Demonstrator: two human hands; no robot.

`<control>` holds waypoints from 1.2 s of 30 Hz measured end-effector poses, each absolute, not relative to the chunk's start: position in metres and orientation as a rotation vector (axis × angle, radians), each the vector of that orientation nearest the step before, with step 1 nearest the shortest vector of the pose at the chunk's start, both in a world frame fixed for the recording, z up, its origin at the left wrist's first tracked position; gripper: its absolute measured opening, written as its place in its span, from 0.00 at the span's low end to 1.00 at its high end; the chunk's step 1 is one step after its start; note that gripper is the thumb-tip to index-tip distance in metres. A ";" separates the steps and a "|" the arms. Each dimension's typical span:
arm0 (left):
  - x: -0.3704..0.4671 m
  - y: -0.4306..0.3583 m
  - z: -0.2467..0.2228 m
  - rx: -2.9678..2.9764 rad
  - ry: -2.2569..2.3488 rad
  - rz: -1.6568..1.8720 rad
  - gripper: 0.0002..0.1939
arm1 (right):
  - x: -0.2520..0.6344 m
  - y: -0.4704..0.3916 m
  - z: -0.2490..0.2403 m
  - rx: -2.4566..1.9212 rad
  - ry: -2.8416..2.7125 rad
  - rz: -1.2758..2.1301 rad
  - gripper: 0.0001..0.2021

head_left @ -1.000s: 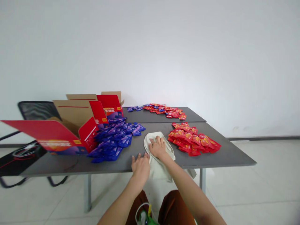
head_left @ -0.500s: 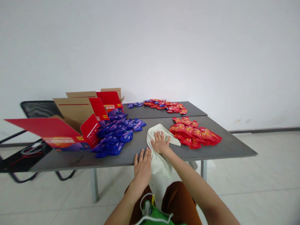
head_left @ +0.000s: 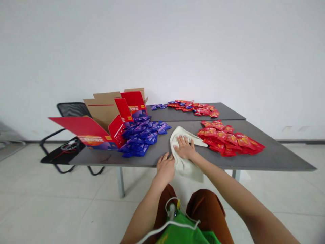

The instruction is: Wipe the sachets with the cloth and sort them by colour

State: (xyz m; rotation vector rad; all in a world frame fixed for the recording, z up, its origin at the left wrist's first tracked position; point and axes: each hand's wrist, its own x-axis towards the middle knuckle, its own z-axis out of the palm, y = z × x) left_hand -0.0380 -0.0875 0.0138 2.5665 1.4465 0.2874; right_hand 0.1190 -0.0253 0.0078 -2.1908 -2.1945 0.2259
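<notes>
A cream cloth (head_left: pixel 178 137) lies crumpled at the table's near edge, its lower part hanging over. My right hand (head_left: pixel 186 149) rests flat on top of it, open, fingers spread. Just left of the cloth, my left hand (head_left: pixel 165 167) leans on the table edge, open with its fingers slightly bent, the fingertips close to the cloth's left side. To the left is a heap of blue-purple sachets (head_left: pixel 142 135). A heap of red sachets (head_left: pixel 228 139) lies to the right, with a corner of the cloth reaching it.
Several opened red cartons (head_left: pixel 116 134) stand along the left side of the dark grey table (head_left: pixel 274 156). Mixed red and blue sachets (head_left: pixel 193 106) lie at the back. A black chair (head_left: pixel 73 110) with a coiled cable (head_left: pixel 69 145) on its seat is at the left.
The view has swung left, so everything sits further right in the picture. My left fingers have gone from stretched to slightly bent. My right hand stays flat on the cloth.
</notes>
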 end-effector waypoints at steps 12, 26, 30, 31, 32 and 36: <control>-0.033 -0.083 0.019 2.329 1.676 0.645 0.24 | 0.129 -0.059 0.063 -2.009 -1.385 -0.021 0.23; -0.012 -0.098 0.003 1.592 1.369 1.113 0.19 | 0.160 -0.110 0.095 -1.242 -1.119 0.044 0.20; -0.017 -0.071 0.016 0.760 1.096 1.006 0.15 | 0.123 -0.106 0.061 -1.387 -1.297 0.052 0.20; -0.015 -0.065 0.017 0.647 1.044 0.939 0.13 | 0.112 -0.103 0.053 -1.443 -1.406 0.040 0.19; -0.012 -0.062 0.016 0.581 1.009 0.895 0.11 | 0.102 -0.099 0.046 -1.510 -1.530 0.027 0.18; -0.005 -0.060 0.009 0.530 0.949 0.959 0.09 | 0.086 -0.068 0.033 -1.909 -1.812 0.027 0.20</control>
